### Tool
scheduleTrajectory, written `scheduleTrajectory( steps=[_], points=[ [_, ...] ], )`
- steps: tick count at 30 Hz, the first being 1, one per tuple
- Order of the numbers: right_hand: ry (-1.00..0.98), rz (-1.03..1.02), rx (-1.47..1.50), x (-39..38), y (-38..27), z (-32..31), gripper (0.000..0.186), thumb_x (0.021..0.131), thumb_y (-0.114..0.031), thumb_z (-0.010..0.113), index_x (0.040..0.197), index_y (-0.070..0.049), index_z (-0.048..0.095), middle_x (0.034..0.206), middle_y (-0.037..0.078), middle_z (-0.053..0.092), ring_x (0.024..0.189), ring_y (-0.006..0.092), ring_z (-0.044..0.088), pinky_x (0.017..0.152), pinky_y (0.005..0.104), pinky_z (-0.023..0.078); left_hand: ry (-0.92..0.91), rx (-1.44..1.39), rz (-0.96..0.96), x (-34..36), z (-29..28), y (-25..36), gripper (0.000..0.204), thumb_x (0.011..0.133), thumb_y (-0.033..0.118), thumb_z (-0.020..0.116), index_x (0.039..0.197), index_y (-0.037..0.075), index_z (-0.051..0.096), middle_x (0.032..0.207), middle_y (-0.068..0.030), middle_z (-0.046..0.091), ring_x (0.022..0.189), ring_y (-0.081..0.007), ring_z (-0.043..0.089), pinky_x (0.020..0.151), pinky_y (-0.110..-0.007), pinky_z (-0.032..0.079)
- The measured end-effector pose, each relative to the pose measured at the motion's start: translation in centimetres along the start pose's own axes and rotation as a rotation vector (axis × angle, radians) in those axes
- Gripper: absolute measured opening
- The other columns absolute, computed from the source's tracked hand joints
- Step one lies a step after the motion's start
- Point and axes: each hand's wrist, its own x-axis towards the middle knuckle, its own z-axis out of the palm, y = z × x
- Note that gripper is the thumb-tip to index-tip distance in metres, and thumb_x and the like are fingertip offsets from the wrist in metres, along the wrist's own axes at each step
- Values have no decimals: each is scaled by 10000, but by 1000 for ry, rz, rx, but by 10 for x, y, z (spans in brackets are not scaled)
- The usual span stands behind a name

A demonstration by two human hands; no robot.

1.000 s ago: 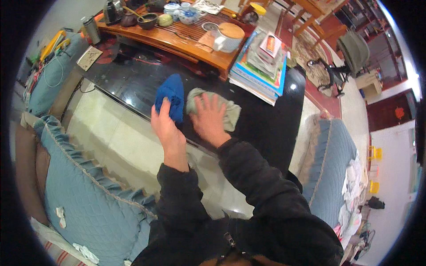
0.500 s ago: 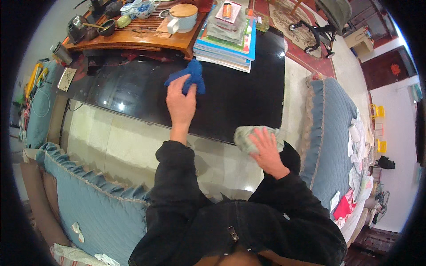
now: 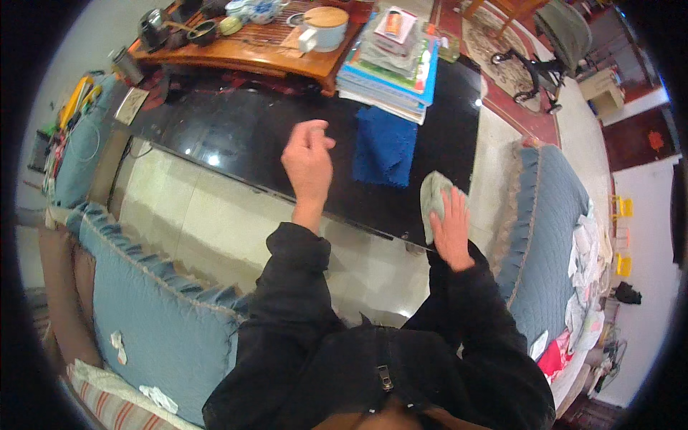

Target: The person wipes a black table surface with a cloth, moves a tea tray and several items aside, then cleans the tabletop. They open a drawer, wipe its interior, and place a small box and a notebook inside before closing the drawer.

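A dark blue cloth (image 3: 385,147) lies spread on the black glossy tabletop (image 3: 236,129), just in front of the stack of books. To its left my left hand (image 3: 309,161) hovers over the table, its fingers loosely bent, the thumb apart and nothing in them. At the table's near right corner my right hand (image 3: 451,226) has a folded grey-green cloth (image 3: 431,197) under its palm and fingers. The fingers are stretched over the cloth, which hides the table beneath it.
A wooden tea tray (image 3: 251,54) with a lidded mug (image 3: 326,30) and teaware stands at the far left. Beside it is a stack of books (image 3: 387,86) topped with small boxes. Blue quilted sofas (image 3: 548,229) flank me; a stroller (image 3: 537,72) stands beyond.
My left hand has let go of the blue cloth, which went from bunched to spread out, farther right. My right hand and the grey-green cloth have shifted right along the table edge.
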Motion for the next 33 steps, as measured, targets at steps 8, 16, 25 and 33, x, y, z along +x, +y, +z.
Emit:
scheduleTrajectory(
  steps=[8, 16, 25, 33],
  points=[
    [-115, -464, -106, -46, -104, 19, 720, 807, -156, 733, 1461, -130, 433, 1574, 158, 300, 1456, 416, 255, 1152, 576, 237, 484, -377, -201, 14, -105, 1, 207, 1000, 136, 532, 1063, -36, 627, 670, -38, 606, 659, -152, 636, 712, -294, 517],
    [42, -991, -14, 72, -256, 87, 563, 823, -119, 644, 1374, -155, 533, 1531, 124, 389, 1413, 386, 347, 1106, 563, 329, 557, -403, -223, 14, -124, -2, 212, 988, 142, 540, 1059, -31, 640, 679, -49, 624, 627, -129, 612, 637, -265, 489],
    [-102, -1165, 363, 159, -367, 149, 465, 944, -320, 504, 1336, -72, 539, 1570, 147, 347, 1443, 425, 288, 1159, 603, 217, 527, -384, -202, 5, -127, 19, 211, 1004, 153, 525, 1015, -18, 650, 751, -3, 609, 673, -63, 548, 659, -227, 439],
    [167, -543, 175, 217, -298, 114, 398, 903, -189, 643, 1250, -16, 556, 1315, 223, 495, 1213, 415, 511, 969, 435, 468, 365, -345, -254, 1, -126, 19, 193, 1007, 156, 528, 1011, 10, 655, 717, 1, 615, 610, -64, 552, 589, -219, 412]
  ],
)
